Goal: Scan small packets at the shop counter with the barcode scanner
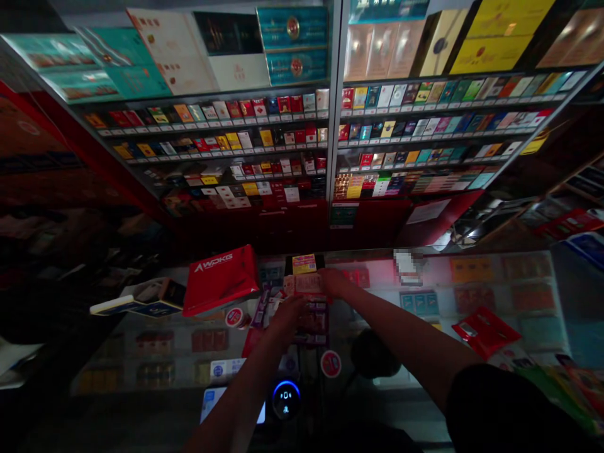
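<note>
Black sleeve [514,409], right hand [334,283], left hand [290,316], both half-closed on pink packet [306,284], glass counter edge [472,251] beyond

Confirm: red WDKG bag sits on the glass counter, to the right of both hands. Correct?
No: the red WDKG bag is to the left of the left hand and right hand, not the right. It does sit on the glass counter, as the head view shows.

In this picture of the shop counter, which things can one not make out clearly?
- Head view: the small pink packet is partly covered by the left hand and right hand; its grip is unclear.
- Head view: the white patch on the counter is pixelated.
- Head view: the shelved cigarette packs have print too small to read.
</note>
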Tool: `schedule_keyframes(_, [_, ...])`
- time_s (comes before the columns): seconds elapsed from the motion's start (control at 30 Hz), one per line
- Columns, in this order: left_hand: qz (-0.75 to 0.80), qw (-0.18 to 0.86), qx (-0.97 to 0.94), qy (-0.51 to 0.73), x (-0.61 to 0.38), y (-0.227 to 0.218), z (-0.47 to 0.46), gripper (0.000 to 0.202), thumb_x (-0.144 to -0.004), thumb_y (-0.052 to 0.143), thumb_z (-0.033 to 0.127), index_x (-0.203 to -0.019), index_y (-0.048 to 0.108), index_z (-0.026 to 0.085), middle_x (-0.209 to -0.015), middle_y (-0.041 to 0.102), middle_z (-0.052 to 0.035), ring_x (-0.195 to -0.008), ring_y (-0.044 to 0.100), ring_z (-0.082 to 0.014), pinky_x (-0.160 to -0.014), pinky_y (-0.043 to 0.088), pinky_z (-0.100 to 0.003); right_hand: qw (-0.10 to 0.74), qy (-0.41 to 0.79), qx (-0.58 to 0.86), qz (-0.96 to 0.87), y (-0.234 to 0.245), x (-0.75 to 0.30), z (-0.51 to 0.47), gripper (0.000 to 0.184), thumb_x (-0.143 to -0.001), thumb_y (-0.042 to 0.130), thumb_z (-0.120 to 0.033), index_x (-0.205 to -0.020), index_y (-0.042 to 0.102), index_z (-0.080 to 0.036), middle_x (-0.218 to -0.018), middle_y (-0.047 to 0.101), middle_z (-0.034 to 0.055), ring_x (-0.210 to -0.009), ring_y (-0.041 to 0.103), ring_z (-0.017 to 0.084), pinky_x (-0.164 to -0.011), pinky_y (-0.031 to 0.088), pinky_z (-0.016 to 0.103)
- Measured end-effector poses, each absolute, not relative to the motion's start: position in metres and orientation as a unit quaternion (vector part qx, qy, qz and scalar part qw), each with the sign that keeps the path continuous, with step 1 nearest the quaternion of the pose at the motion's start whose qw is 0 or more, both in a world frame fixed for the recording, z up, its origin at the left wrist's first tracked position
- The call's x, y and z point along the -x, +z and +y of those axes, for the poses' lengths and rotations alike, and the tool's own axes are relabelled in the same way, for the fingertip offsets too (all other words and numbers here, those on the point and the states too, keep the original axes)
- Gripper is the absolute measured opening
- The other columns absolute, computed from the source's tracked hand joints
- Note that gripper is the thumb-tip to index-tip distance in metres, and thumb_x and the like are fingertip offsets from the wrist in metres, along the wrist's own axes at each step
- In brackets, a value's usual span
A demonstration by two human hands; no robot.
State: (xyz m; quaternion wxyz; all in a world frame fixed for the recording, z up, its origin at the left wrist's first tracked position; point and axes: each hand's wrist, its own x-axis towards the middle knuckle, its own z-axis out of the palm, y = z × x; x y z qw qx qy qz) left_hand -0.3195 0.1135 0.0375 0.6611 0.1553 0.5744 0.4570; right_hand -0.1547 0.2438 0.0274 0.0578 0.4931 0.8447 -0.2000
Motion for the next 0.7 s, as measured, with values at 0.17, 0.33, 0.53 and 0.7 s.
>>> schedule_keyframes(0.17, [0.590,0.650,-0.137,0.459,0.319,0.046,0.120,0.032,-0.071,0.085,0.028,-0.094,0.067,0.018,-0.090,0.072,-0.0053,-0.079,0.068,-0.0171,-0.066,0.053,-0.026,0.066,-0.163,-0.478,0.860,0.008,0.160,0.260,0.047,-0.091,0.060,-0.018,-0.138,0.060,-0.015,-0.133,0.068,0.0196,-0.123,0.065,0.029,-0.101,0.047,0.037])
schedule_keyframes(0.33, [0.595,0.645,-0.136,0.460,0.317,0.047,0.126,0.034,-0.070,0.085,0.028,-0.098,0.068,0.018,-0.092,0.073,-0.0054,-0.079,0.069,-0.0161,-0.066,0.050,-0.025,0.072,-0.137,-0.473,0.868,-0.004,0.163,0.264,0.048,-0.090,0.062,-0.019,-0.137,0.060,-0.014,-0.129,0.066,0.0210,-0.125,0.060,0.032,-0.107,0.043,0.043])
schedule_keyframes(0.53, [0.611,0.631,-0.116,0.464,0.318,0.038,0.130,0.038,-0.066,0.088,0.028,-0.096,0.067,0.018,-0.091,0.073,-0.0048,-0.079,0.070,-0.0168,-0.065,0.048,-0.026,0.069,-0.162,-0.484,0.857,0.002,0.164,0.263,0.038,-0.091,0.061,-0.020,-0.128,0.066,-0.011,-0.131,0.063,0.0242,-0.121,0.062,0.033,-0.099,0.049,0.039])
schedule_keyframes(0.7, [0.595,0.648,-0.119,0.461,0.315,0.038,0.129,0.036,-0.066,0.085,0.027,-0.096,0.068,0.018,-0.091,0.073,-0.0047,-0.077,0.069,-0.0157,-0.065,0.049,-0.025,0.075,-0.223,-0.492,0.838,0.012,0.165,0.260,0.030,-0.095,0.062,-0.030,-0.117,0.074,-0.014,-0.118,0.073,0.0201,-0.107,0.071,0.029,-0.087,0.050,0.033])
